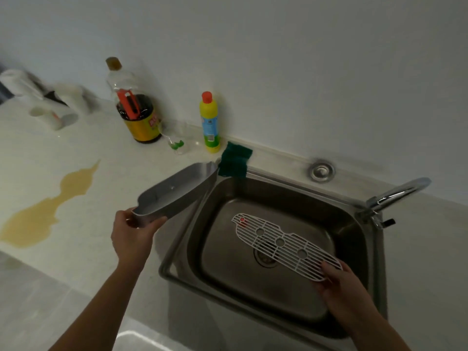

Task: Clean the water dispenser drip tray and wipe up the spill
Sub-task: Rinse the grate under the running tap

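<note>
My left hand [131, 236] grips the near end of the grey drip tray [177, 191], holding it tilted above the counter just left of the sink. My right hand [339, 287] holds one end of the white slotted tray grate [281, 243] over the steel sink basin [228, 249]. A yellowish-brown spill [43, 211] spreads across the white counter at the left. A green scouring sponge [234, 160] lies on the sink's back left corner.
A yellow detergent bottle [210, 122] with a red cap, a dark sauce bottle [135, 107] and a small clear glass [177, 140] stand along the wall. The chrome faucet [395, 196] rises at the sink's right. White items [50, 105] lie at the far left.
</note>
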`<state>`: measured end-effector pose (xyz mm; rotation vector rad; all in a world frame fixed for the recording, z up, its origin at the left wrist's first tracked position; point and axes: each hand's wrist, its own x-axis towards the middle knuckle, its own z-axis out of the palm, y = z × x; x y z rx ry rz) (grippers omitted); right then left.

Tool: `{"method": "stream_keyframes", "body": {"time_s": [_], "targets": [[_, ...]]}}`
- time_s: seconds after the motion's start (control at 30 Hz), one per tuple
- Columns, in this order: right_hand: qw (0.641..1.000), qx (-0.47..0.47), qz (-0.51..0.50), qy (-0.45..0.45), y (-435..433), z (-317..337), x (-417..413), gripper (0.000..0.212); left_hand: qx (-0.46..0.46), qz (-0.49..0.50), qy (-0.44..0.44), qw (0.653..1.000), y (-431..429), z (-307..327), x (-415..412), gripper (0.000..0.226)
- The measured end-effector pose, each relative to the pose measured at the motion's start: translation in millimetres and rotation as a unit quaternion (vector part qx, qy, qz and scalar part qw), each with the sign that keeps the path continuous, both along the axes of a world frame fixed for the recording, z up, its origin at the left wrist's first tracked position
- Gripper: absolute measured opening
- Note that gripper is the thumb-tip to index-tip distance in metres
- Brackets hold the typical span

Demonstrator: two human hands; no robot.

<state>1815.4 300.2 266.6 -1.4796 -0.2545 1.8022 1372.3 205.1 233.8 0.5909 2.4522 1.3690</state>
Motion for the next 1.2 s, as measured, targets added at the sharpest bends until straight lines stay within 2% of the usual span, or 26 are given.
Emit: {"method": "stream_keyframes", "body": {"time_s": [0.13,0.27,0.4,0.57,0.67,0.8,0.87,0.97,1.07,1.13,1.2], "targets": [[1.0,0.004,-0.002,-0.004,-4,6,-10,0.024,0.056,0.033,-0.05,0.997,13,-10,-13,0.066],[1.0,-0.002,0.009,0.004,-3,5,-19,0.031,0.07,0.076,-0.066,0.992,15,-21,-34,0.071],[1.0,-0.001,0.023,0.003,-1,5,-32,0.027,0.02,0.06,-0.045,0.997,13,-32,-47,0.071],[0.999,0.015,0.03,-0.003,-1,5,-41,0.025,-0.119,-0.004,0.033,0.992,7,-51,-48,0.062],[0.999,0.02,0.032,0.0,-3,6,-39,0.026,-0.186,-0.017,0.06,0.981,4,-54,-46,0.07],[0.999,0.026,0.024,0.004,-4,9,-30,0.028,-0.178,-0.006,0.081,0.981,7,-32,-30,0.097],[1.0,0.021,0.013,0.001,-5,10,-24,0.027,-0.136,-0.042,0.093,0.985,13,-19,-11,0.094],[1.0,0.011,-0.01,-0.006,-3,10,-11,0.025,-0.057,-0.117,0.029,0.991,28,-4,38,0.07],[1.0,0.0,-0.021,-0.006,2,14,7,0.023,-0.035,-0.17,0.001,0.985,54,8,92,0.047],[1.0,-0.009,-0.017,-0.01,7,16,21,0.022,-0.019,-0.221,-0.106,0.969,76,13,122,0.032],[0.999,-0.019,-0.017,-0.027,13,17,38,0.026,-0.01,-0.29,-0.217,0.932,95,15,150,0.019]]}}
